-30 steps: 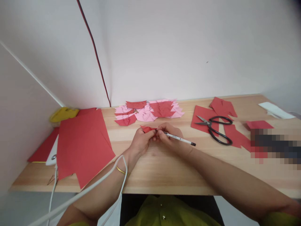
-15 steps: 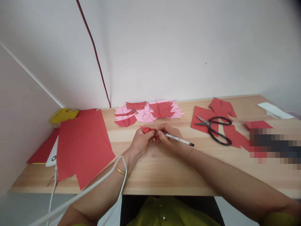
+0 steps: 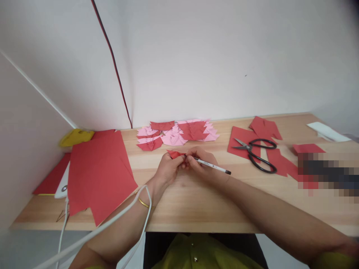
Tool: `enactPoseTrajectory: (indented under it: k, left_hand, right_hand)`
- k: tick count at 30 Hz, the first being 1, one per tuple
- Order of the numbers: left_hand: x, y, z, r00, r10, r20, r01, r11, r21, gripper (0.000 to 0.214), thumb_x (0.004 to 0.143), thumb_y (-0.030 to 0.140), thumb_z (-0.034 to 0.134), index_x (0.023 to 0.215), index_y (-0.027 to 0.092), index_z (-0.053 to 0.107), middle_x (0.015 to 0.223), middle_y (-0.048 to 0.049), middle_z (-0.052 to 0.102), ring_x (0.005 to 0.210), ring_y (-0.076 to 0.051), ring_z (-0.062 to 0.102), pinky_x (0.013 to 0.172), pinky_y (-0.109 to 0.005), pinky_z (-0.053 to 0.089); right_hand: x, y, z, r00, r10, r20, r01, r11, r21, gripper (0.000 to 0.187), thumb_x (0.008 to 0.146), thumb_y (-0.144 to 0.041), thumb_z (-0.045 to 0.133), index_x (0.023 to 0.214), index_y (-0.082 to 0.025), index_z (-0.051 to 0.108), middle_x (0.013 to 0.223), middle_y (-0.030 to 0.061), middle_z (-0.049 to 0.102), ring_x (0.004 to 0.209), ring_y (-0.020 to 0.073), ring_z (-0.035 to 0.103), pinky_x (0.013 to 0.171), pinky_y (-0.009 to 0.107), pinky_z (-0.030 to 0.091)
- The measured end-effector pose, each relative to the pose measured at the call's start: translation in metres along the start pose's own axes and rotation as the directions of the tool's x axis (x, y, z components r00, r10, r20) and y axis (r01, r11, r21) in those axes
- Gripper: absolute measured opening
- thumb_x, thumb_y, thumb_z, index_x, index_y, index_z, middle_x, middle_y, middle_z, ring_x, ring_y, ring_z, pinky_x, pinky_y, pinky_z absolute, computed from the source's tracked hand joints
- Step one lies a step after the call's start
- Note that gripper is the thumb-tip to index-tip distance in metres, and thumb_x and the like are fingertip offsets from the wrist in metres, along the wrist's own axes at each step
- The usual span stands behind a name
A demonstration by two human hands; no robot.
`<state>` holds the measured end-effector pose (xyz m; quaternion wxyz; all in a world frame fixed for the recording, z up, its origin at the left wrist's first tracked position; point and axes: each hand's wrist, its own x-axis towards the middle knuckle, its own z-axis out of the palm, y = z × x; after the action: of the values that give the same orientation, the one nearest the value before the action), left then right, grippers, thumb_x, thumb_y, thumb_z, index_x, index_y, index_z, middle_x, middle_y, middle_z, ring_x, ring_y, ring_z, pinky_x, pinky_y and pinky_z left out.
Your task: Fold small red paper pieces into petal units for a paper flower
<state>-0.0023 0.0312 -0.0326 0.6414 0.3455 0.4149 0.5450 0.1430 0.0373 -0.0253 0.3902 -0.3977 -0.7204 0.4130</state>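
Note:
My left hand [image 3: 170, 166] pinches a small folded piece of red paper [image 3: 174, 153] above the middle of the table. My right hand [image 3: 201, 162] is closed around a white pen [image 3: 212, 165], whose black end points to the right. The two hands meet at the fingertips, which hide the pen's tip and much of the folded paper. Just behind them, along the wall, lie several folded red paper pieces [image 3: 193, 130] and pink paper pieces [image 3: 174, 137] in overlapping rows.
Open black-handled scissors [image 3: 248, 147] rest on red paper sheets [image 3: 234, 141] at the right. A large red sheet [image 3: 99, 175] covers the left side, over a white device [image 3: 59, 192]. A white cable [image 3: 112, 220] crosses my left forearm. White paper [image 3: 328, 131] lies far right.

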Motion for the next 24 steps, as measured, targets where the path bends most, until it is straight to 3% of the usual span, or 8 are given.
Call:
enactPoseTrajectory:
  k: [8,24]
  left_hand:
    - [-0.0026,0.0038,0.0005,0.998,-0.009,0.063,0.009,1.0,0.004,0.008,0.067,0.017,0.065,0.062,0.011,0.062,0.055,-0.0003,0.058,0.051,-0.01,0.051,0.053,-0.025,0.042]
    - [-0.0023,0.0028,0.0005,0.999,0.008,0.035,-0.009,0.999,0.036,0.01,0.065,0.016,0.065,0.058,0.013,0.059,0.05,0.0022,0.054,0.048,-0.009,0.049,0.051,-0.024,0.039]
  right_hand:
    - [0.0,0.0039,0.0023,0.997,-0.035,-0.067,0.045,0.988,0.15,0.008,0.091,-0.028,0.045,0.091,-0.021,0.049,0.072,0.001,0.068,0.064,0.013,0.066,0.061,0.025,0.053]
    - [-0.0002,0.0041,0.0023,0.998,0.014,-0.054,-0.01,0.997,0.071,0.003,0.086,-0.024,0.049,0.086,-0.022,0.05,0.071,0.0003,0.067,0.067,0.0141,0.065,0.065,0.026,0.052]
